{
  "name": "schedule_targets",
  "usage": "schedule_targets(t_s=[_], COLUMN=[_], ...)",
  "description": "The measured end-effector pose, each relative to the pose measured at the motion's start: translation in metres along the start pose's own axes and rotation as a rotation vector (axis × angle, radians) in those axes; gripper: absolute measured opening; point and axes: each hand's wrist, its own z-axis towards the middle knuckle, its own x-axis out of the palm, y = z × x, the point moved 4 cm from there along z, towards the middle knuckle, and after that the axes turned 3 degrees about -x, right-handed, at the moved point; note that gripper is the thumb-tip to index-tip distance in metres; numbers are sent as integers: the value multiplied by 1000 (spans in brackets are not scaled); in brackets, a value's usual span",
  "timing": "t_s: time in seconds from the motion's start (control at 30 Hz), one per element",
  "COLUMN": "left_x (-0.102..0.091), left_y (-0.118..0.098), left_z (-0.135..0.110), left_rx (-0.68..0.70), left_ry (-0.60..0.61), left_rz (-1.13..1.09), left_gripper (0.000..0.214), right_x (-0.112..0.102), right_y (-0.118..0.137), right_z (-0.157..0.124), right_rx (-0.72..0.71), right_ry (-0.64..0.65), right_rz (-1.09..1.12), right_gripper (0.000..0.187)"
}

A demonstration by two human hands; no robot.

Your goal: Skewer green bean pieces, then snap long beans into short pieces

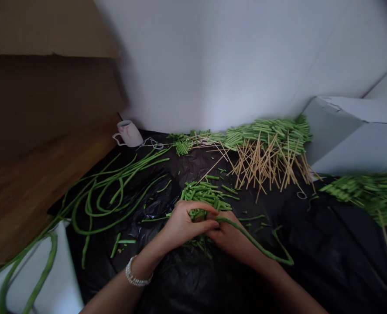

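Both my hands meet over a pile of cut green bean pieces [203, 192] on black plastic sheeting. My left hand [182, 222], a beaded bracelet [137, 274] at its wrist, is closed with thumb and forefinger pinched at the end of a long green bean [254, 242]. My right hand [227, 233] is closed against it at the same spot, its fingertips partly hidden. From there the bean runs over my right wrist and bends back at the right. Loose bean pieces lie around the pile, some under my hands.
Long uncut beans [98, 205] curl across the left side. A white mug [128, 134] stands by the wall. Bean pieces threaded on thin wooden skewers [268, 135] are heaped at the back, with another skewered bundle [370, 192] at right, near a white box [360, 135].
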Motion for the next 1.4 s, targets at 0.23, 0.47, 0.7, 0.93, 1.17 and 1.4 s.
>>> schedule_targets(t_s=[0.23, 0.47, 0.7, 0.93, 1.17, 1.4], left_x=[-1, 7, 8, 9, 7, 8], left_y=[5, 18, 15, 8, 1, 0], left_z=[3, -2, -3, -1, -3, -2], left_rx=[-110, -425, -375, -177, 5, -26], left_ry=[-21, 189, 192, 259, 224, 58], left_rz=[-112, -440, -402, -104, 117, -65], left_gripper=[11, 22, 27, 28, 21, 25], right_x=[-8, -31, -25, -30, -25, -21], right_y=[3, -1, 4, 9, 7, 10], right_z=[-2, 1, 2, -1, 0, -1], right_rx=[123, 148, 71, -9, 46, 36], right_ry=[33, -47, -43, -207, -17, -204], right_rz=[123, 425, 437, 164, 237, 459], right_gripper=[30, 46, 40, 40, 45, 43])
